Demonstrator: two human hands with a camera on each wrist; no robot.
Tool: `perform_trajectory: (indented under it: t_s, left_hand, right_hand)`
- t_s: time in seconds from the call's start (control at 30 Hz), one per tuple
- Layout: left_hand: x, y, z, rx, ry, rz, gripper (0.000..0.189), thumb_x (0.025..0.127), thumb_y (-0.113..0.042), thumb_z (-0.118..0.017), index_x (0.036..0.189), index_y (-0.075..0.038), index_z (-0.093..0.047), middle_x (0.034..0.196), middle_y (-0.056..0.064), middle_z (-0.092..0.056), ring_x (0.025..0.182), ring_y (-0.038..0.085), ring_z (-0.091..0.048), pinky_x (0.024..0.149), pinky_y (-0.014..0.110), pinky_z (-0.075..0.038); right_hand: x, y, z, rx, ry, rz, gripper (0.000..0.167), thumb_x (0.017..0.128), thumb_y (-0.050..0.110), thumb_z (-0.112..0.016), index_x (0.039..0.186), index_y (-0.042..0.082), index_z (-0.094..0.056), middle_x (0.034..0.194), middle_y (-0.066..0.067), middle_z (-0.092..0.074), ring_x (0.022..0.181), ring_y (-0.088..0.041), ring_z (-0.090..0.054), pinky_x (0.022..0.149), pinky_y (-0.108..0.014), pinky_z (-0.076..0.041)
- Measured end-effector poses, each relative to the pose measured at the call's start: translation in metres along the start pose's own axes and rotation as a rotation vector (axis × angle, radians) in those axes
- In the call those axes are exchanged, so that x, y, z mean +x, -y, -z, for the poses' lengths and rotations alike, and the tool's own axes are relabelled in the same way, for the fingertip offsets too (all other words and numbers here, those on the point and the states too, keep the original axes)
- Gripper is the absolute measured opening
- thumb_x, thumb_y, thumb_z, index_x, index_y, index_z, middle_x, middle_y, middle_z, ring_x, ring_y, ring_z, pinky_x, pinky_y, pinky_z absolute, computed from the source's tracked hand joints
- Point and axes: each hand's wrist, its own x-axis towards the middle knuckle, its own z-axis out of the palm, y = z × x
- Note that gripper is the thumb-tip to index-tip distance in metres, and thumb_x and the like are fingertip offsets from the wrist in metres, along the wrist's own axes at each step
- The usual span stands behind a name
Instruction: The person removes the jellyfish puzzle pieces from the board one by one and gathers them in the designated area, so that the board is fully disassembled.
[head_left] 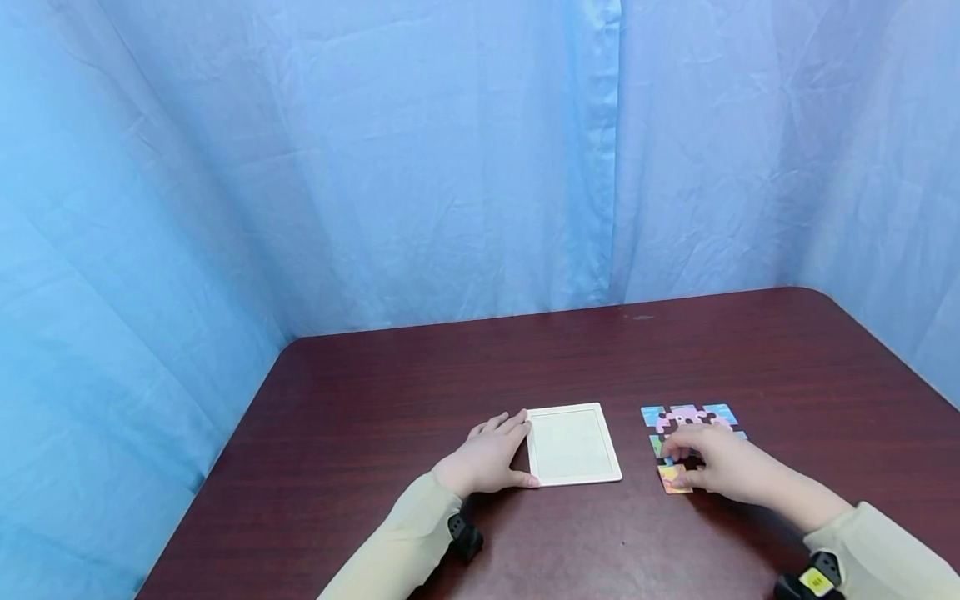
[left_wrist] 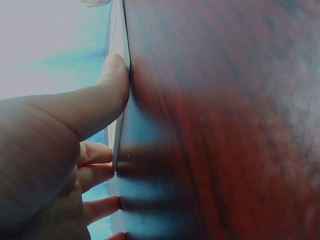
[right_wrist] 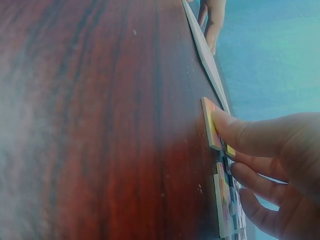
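My left hand (head_left: 491, 457) rests at the left side of a square cream puzzle tray (head_left: 574, 445), fingers spread. Its thumb (left_wrist: 116, 67) lies on the tray's near edge and the index fingertip touches near the far left corner. At the right, my right hand (head_left: 716, 462) pinches a yellow-orange puzzle piece (head_left: 672, 479), thumb on its face and fingers curled at its far side. The piece (right_wrist: 210, 122) lies at the near left corner of a group of puzzle pieces (head_left: 684, 414) with pink and blue print. The hand covers part of that group.
A dark reddish-brown table (head_left: 420, 367) bears everything. Blue curtains (head_left: 450, 167) hang along its back and sides. Black wrist cameras (head_left: 465, 536) sit on both sleeves, low over the table. The tray stands left of the pieces, with a narrow strip of table between.
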Motion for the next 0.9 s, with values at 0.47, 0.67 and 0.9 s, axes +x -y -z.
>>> perform_trajectory:
  t_s: [0.47,0.67,0.9]
  left_hand:
    - [-0.0001,-0.0002,-0.0001,0.001,-0.006,-0.003,0.082,0.082,-0.052,-0.067,0.146,-0.011,-0.037,0.156,0.004,-0.027,0.142,0.028,-0.027,0.11,0.048,-0.029]
    - [-0.0001,-0.0008,0.0001,0.001,-0.004,-0.001,0.081,0.082,-0.052,-0.067,0.146,-0.012,-0.037,0.156,0.004,-0.027,0.142,0.028,-0.027,0.11,0.048,-0.029]
    - [-0.0005,-0.001,0.0002,-0.009,-0.002,0.003,0.081,0.082,-0.051,-0.067,0.146,-0.012,-0.037,0.156,0.004,-0.026,0.143,0.027,-0.026,0.11,0.048,-0.029]
  right_hand:
    - [-0.0007,-0.0022,0.0012,-0.069,-0.015,0.059,0.018,0.073,0.017,-0.079,0.087,0.02,-0.068,0.084,0.015,-0.058,0.076,-0.001,-0.048,0.065,-0.026,-0.043]
    - [-0.0009,-0.003,0.0012,-0.07,-0.002,0.051,0.017,0.073,0.019,-0.079,0.085,0.022,-0.068,0.084,0.016,-0.057,0.075,0.0,-0.047,0.065,-0.027,-0.043]
    - [-0.001,-0.0016,0.0021,-0.075,-0.008,0.04,0.017,0.074,0.018,-0.078,0.085,0.025,-0.068,0.084,0.017,-0.057,0.076,0.001,-0.048,0.066,-0.028,-0.043]
